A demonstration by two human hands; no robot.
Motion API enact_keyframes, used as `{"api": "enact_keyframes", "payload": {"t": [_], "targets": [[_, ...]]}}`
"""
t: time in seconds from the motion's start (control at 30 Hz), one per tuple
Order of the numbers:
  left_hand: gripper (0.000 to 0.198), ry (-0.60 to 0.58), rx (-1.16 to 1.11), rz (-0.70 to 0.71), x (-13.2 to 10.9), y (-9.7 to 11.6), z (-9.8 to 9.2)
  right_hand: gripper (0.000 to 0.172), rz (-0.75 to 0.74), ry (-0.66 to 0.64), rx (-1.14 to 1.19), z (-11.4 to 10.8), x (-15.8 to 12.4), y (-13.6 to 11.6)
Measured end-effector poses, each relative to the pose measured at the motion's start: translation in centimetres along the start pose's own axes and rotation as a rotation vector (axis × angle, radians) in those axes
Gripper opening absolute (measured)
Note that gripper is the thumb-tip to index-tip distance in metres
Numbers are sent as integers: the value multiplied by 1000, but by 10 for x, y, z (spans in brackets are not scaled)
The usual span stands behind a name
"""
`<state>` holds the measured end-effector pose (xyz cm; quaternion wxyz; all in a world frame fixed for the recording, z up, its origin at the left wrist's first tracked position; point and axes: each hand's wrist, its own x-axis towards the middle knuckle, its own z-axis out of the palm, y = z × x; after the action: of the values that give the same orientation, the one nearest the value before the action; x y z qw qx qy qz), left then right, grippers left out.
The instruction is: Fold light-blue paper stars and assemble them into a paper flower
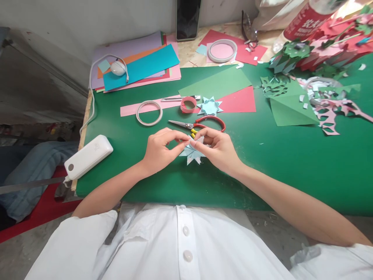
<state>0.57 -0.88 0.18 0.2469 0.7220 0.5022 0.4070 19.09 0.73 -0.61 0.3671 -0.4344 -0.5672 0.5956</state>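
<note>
My left hand and my right hand meet over the green table cover, both pinching a small pale-blue folded paper star. The fingertips of both hands close on its upper edge, and its points stick out below them. Just beyond my hands lie red-handled scissors. A second pale-blue paper star rests flat farther back, beside a pink tape roll.
A white tape ring lies on a pink paper strip. A white power bank sits at the left edge with a cable. Stacked coloured paper, a phone, another tape ring and cut paper decorations fill the back.
</note>
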Motion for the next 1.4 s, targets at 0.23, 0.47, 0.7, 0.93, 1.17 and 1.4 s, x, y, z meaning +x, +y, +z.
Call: {"api": "enact_keyframes", "payload": {"t": [0.23,0.47,0.7,0.93,1.17,1.4], "targets": [[10,-22,87,110,3,3,-5,42,-19,6,12,1,0,1],[11,-11,105,138,3,2,-4,41,-25,5,12,1,0,1],[10,-27,25,49,5,-4,-7,38,-49,0,-27,-1,1,0],[7,-135,-311,-247,8,-7,-5,38,-104,-20,-72,0,-1,0],[22,-149,-502,-322,15,-20,-11,34,-141,-40,-139,1,-3,1],[12,-343,-314,-188,11,-12,-10,32,-199,-33,-188,1,-3,3]]}}
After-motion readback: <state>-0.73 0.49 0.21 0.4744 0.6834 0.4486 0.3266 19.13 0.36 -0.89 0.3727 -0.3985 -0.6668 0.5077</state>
